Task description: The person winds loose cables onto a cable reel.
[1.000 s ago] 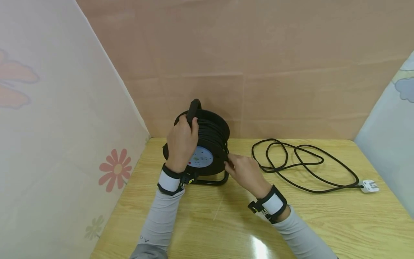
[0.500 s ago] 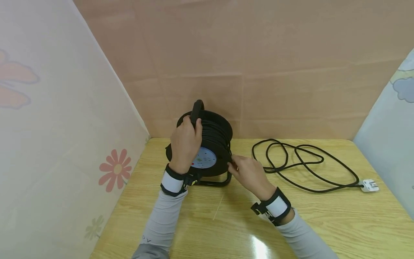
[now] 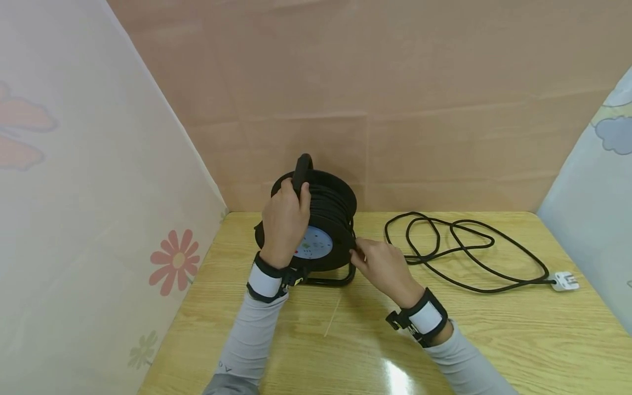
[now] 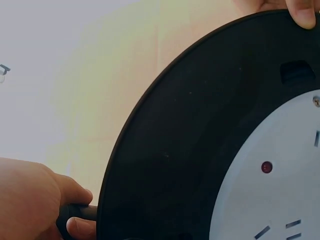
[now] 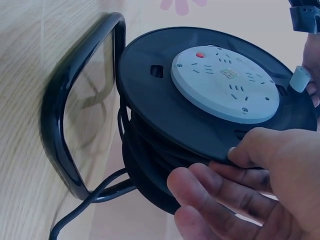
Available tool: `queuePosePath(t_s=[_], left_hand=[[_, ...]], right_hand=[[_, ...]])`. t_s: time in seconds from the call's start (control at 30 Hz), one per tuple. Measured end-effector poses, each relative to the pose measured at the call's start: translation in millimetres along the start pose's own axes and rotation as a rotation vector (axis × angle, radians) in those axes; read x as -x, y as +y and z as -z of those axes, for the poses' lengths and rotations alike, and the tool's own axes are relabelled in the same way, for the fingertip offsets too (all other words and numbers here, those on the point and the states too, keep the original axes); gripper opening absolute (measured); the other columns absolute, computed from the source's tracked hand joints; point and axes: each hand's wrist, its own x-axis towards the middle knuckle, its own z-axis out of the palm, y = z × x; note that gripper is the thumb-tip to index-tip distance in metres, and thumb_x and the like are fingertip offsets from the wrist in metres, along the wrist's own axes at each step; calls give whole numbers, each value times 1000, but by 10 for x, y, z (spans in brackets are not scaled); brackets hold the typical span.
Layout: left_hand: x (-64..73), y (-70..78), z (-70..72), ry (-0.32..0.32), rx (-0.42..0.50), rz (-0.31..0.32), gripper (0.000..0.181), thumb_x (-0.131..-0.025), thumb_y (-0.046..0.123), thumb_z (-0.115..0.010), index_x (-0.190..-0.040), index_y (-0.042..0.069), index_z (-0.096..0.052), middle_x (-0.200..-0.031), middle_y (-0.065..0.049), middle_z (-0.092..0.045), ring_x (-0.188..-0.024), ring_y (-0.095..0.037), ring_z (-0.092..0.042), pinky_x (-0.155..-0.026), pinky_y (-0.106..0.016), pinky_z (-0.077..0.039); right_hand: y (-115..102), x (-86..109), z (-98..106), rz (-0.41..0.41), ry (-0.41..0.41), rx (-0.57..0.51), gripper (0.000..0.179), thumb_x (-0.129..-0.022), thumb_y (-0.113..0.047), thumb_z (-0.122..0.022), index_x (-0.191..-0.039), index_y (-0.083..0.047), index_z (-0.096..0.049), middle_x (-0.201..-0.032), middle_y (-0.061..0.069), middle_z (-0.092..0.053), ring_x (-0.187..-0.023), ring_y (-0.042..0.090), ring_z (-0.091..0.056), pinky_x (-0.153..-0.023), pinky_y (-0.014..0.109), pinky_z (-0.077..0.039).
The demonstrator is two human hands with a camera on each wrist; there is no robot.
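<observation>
We face a creased brown wall (image 3: 370,66) behind a pale wood-grained surface (image 3: 311,340), with a white flower-printed wall (image 3: 99,192) hemming the left side. Near the surface's back edge, left of centre, stands a round black plastic cable reel (image 3: 340,241). To its right, a loose thin black cable (image 3: 461,249) sprawls in overlapping loops. The left-hand grip (image 3: 283,219) wraps the reel's thick black handle (image 3: 302,170), blocking part of our view of the round pale-blue socket panel (image 3: 317,243). The right-hand grip (image 3: 387,269) pinches the reel's rim. At the cable's end lies a white pronged plug (image 3: 564,281).
</observation>
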Motion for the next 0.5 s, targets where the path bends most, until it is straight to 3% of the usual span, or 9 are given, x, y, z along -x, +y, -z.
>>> queuePosePath(t_s=[0.23,0.37,0.5], left_hand=[[23,-8,-15,31,83,15,51,-102,39,-45,-125,-5,-54,-64,-3,-53,-47,-16,-47,-40,-31,-35],[26,-50,43,-15,203,28,55,-101,38,-48,-136,-4,-46,-65,-4,-52,-46,-17,-46,-40,-30,-35],[58,-77,156,-44,297,65,52,-100,36,-50,-137,-1,-45,-79,-6,-58,-56,-17,-50,-47,-30,-40]], right_hand=[[19,23,-8,-20,-9,-22,16,-92,-23,-63,-78,-19,-55,-64,-11,-53,-44,4,-41,-36,24,-32],[100,34,41,-59,-62,-46,16,-92,-33,-64,-84,-19,-60,-70,-11,-59,-48,4,-46,-39,24,-35],[256,39,157,-117,-79,-50,14,-89,-31,-69,-92,-17,-65,-77,-9,-65,-55,5,-53,-42,25,-40]])
